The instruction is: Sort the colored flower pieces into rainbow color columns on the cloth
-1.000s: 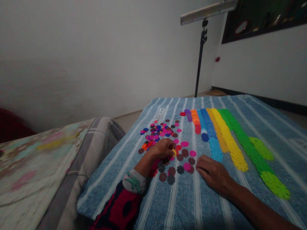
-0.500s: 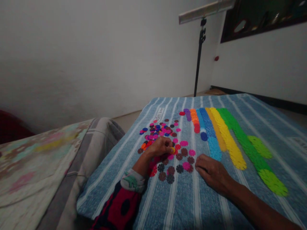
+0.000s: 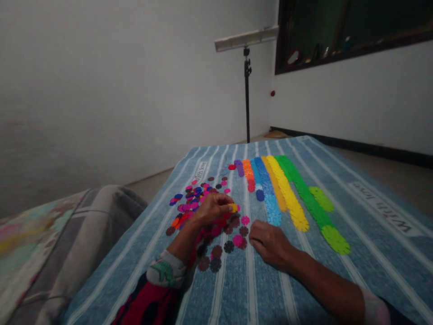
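Note:
My left hand (image 3: 214, 208) pinches a yellow notched disc (image 3: 233, 208) above a loose heap of mixed discs. Pink, brown, dark grey, blue and orange discs lie spread beneath and around it, among them a pink disc (image 3: 237, 240) and a dark grey disc (image 3: 229, 246). My right hand (image 3: 269, 243) rests closed on the cloth, just right of the heap's edge; whatever its fingers hold, if anything, is hidden. Beyond it lie overlapping rows sorted by colour: a yellow row (image 3: 287, 194), a green row (image 3: 306, 196), a blue row (image 3: 265, 180) and an orange row (image 3: 248, 174).
A blue striped cloth (image 3: 233, 298) covers the surface under the discs. To the left is a grey and floral cloth (image 3: 111, 216). A lamp stand (image 3: 247, 99) rises behind the far edge, near the wall.
The view has turned to the right, so everything sits farther left. My left hand still holds the yellow disc over the heap, and my right hand stays closed beside it.

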Available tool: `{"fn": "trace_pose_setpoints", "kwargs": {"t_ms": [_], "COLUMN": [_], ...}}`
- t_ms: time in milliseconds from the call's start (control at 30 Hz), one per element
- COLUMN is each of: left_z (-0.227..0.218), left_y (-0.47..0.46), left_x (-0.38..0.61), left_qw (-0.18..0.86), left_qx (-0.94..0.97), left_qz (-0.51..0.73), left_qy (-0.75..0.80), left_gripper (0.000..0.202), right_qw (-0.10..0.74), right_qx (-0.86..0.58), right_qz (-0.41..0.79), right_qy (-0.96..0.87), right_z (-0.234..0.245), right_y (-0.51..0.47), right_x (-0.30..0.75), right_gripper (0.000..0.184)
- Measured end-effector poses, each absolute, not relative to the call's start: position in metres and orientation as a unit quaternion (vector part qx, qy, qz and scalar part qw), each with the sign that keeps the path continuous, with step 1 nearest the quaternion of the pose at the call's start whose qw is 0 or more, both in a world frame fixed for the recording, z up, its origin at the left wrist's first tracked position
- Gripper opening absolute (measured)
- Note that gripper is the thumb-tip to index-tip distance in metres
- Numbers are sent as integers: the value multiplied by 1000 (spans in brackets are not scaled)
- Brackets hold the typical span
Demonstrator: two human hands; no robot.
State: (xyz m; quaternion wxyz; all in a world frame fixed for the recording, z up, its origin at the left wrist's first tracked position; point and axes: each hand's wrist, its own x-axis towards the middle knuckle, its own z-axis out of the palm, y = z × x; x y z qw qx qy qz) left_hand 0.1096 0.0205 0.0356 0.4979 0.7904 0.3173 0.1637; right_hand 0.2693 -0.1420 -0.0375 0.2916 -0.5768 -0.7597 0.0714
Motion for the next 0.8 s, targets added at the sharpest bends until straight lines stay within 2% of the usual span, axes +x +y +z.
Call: {"fn": "trace_pose_setpoints", "kwargs": {"t_ms": [133,467,800], "left_z": [38,25,19], "left_y": [14,-2,-6], "left_x": [165,275,286], "left_qw": [460,259,228], "left_qx": [833,955,968], "left_qz": [148,50,-5], "left_qy": [271,133,102], "left_gripper": [14,27,24], "right_qw": [274,254,247], "right_qx": [-586,-591,-601], "right_qz": [62,71,80], "right_qy": [-760,-762,-756], "right_z": [-35,-38,-38], "right_y": [-140,-135,-133], "right_x": [269,270,270], "right_gripper": [17,13,14]}}
